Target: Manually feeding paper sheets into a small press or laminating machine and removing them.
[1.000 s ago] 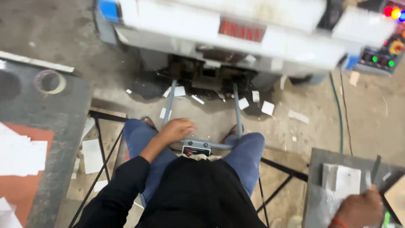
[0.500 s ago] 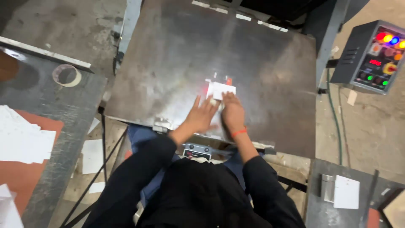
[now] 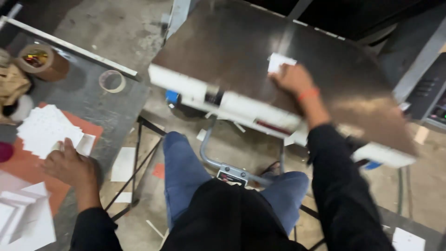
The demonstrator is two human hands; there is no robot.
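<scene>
My right hand [image 3: 292, 79] rests on the dark metal plate [image 3: 241, 46] of the machine, its fingers pressing a small white card [image 3: 280, 62] flat against it. My left hand [image 3: 67, 162] is out on the side table to my left, touching a small white card [image 3: 86, 144] at the edge of a pile of white cards [image 3: 46, 128] on an orange sheet [image 3: 18, 162]. I cannot tell whether it grips the card. I sit with blue-jeaned knees under the plate's white front edge [image 3: 241, 109].
Two tape rolls [image 3: 112, 81] [image 3: 44, 62] lie on the grey left table. More white card stacks [image 3: 18, 218] sit at the lower left. A control panel [image 3: 432, 97] stands at the right. White scraps litter the concrete floor. A metal foot bar [image 3: 232, 169] is between my knees.
My left hand has left the plate and swung out to the card pile on the left table. The right hand stays on the card on the plate. The view has shifted left.
</scene>
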